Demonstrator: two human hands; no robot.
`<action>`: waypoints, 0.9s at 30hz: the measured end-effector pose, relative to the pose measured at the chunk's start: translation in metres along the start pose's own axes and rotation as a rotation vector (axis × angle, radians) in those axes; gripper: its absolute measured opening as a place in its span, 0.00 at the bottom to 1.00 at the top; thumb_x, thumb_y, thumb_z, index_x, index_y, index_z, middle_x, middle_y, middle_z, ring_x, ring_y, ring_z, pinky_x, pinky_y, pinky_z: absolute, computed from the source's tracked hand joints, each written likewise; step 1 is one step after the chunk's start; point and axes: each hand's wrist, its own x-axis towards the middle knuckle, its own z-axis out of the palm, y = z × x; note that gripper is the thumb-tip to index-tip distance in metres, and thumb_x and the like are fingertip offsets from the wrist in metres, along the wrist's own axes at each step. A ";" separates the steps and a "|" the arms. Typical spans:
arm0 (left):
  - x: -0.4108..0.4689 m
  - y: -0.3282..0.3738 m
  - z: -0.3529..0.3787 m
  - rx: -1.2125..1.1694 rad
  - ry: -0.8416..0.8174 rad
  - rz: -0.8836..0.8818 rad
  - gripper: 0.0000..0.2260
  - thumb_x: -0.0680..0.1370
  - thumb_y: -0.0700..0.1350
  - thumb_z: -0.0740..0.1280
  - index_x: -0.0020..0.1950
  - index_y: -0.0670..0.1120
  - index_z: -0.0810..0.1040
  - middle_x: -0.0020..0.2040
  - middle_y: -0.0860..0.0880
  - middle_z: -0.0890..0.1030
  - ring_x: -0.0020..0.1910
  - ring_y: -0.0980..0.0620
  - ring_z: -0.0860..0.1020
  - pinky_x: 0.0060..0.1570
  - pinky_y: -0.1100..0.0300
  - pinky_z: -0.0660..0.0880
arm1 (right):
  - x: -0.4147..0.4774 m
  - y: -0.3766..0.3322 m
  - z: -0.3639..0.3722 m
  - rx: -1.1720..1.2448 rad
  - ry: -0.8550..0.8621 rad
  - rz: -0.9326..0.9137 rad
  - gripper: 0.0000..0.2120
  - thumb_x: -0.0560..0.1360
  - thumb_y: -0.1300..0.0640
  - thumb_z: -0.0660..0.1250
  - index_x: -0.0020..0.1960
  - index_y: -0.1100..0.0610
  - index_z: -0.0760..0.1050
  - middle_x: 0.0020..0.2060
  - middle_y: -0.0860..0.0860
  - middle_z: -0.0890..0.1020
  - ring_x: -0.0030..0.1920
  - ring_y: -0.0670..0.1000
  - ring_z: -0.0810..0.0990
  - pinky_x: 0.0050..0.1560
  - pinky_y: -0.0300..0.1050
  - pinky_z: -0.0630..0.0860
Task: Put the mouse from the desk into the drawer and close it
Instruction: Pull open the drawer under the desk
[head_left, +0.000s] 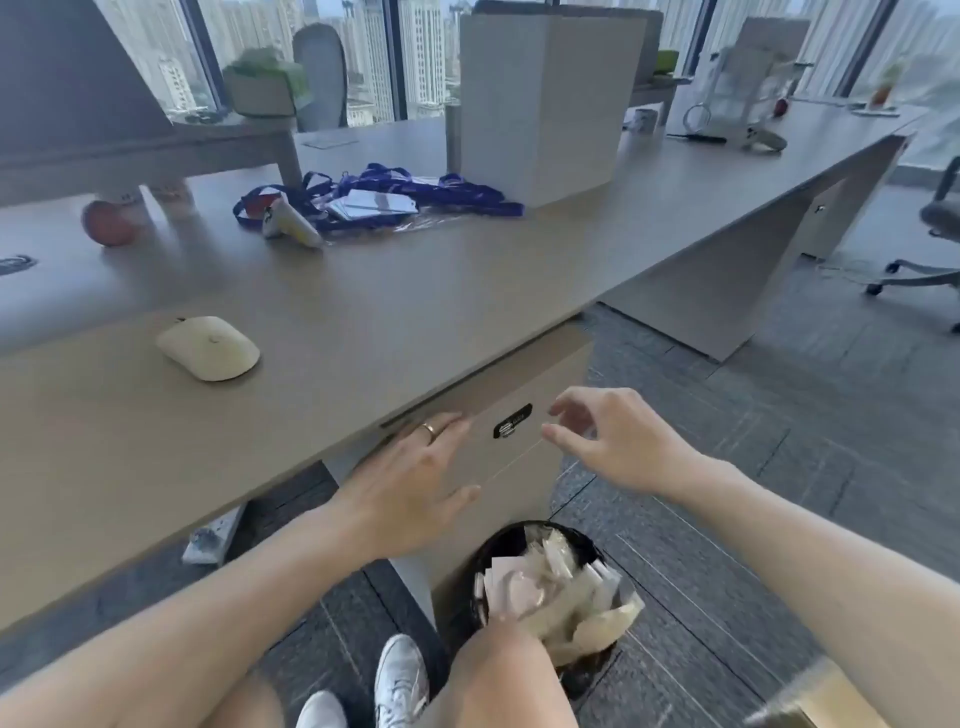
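Note:
A cream mouse (209, 347) lies on the brown desk (389, 291), near its front edge at the left. Under the desk's edge stands a drawer unit whose top drawer (511, 415) is shut and carries a small black label. My left hand (410, 480) is spread flat in front of the drawer face, fingertips at the gap under the desktop, a ring on one finger. My right hand (605, 441) hovers to the right of the label, fingers loosely curled and apart, holding nothing.
A black waste bin (545, 587) full of paper stands on the floor below the drawer unit, beside my knees. On the desk lie blue lanyards (384, 200), a white controller (288, 221), a red apple (106, 222) and a tall white box (540, 104).

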 end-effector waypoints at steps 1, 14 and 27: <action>0.006 -0.004 0.005 0.000 0.005 -0.041 0.34 0.81 0.58 0.63 0.82 0.48 0.54 0.81 0.51 0.59 0.79 0.51 0.58 0.76 0.54 0.58 | 0.010 0.003 0.011 0.078 0.006 0.064 0.19 0.75 0.39 0.65 0.57 0.51 0.80 0.45 0.44 0.84 0.46 0.42 0.82 0.50 0.41 0.79; 0.027 -0.022 0.028 0.199 0.089 -0.130 0.28 0.78 0.39 0.64 0.78 0.45 0.65 0.75 0.48 0.69 0.70 0.45 0.68 0.65 0.50 0.70 | 0.080 0.015 0.110 0.940 -0.009 0.718 0.11 0.79 0.59 0.66 0.52 0.69 0.76 0.39 0.62 0.82 0.33 0.56 0.78 0.34 0.44 0.82; 0.021 0.002 0.017 0.298 0.028 -0.209 0.34 0.77 0.37 0.59 0.82 0.46 0.52 0.80 0.49 0.60 0.76 0.47 0.59 0.70 0.54 0.61 | 0.082 0.003 0.120 1.225 0.029 0.780 0.09 0.80 0.66 0.57 0.41 0.61 0.68 0.30 0.59 0.71 0.20 0.49 0.70 0.22 0.37 0.71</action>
